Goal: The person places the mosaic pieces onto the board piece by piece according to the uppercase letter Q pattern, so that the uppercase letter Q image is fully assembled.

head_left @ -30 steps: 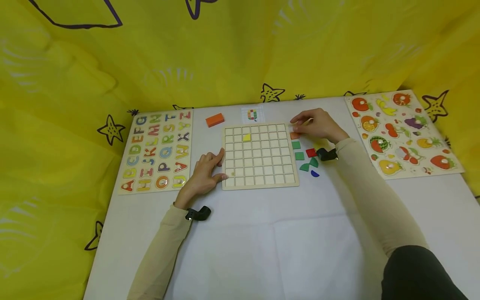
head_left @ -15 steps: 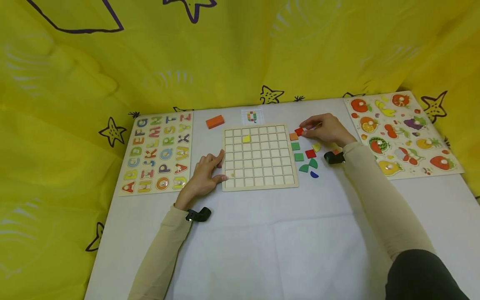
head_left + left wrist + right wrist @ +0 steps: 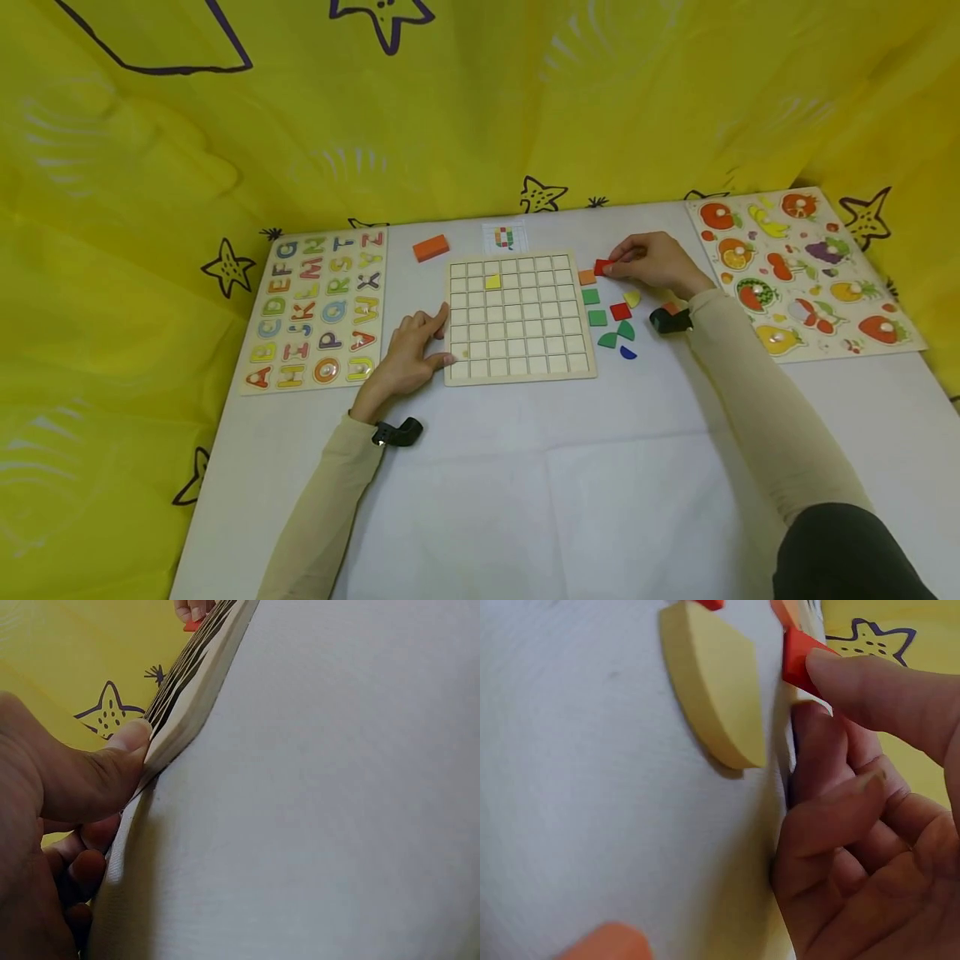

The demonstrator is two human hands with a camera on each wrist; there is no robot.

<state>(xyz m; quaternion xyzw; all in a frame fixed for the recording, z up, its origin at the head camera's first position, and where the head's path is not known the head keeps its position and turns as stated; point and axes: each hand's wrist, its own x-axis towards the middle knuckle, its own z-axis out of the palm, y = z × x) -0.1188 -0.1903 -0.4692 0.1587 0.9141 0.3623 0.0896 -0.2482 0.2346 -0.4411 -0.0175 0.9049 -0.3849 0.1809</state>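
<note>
A pale wooden grid board (image 3: 517, 322) lies mid-table with one yellow square tile (image 3: 492, 282) in an upper cell. My left hand (image 3: 405, 354) rests against the board's left edge; in the left wrist view its thumb (image 3: 94, 776) presses on the rim. To the right of the board, my right hand (image 3: 656, 262) pinches a red square tile (image 3: 602, 267) between thumb and fingertips, close over the table. An orange tile (image 3: 587, 277), green square tiles (image 3: 597, 318), another red tile (image 3: 620, 311) and a yellow curved piece (image 3: 712, 690) lie around it.
Green curved pieces (image 3: 626, 331) and a blue one (image 3: 627, 353) lie lower right. A small pattern card (image 3: 505, 238) and an orange block (image 3: 431, 248) stand behind the board. An alphabet puzzle (image 3: 307, 312) flanks it left, a fruit puzzle (image 3: 802, 275) right. Yellow cloth (image 3: 450, 125) hangs behind.
My right hand has moved right from the board's upper right corner to a red tile, which it now pinches just right of the orange one. The left hand stays on the board's edge.
</note>
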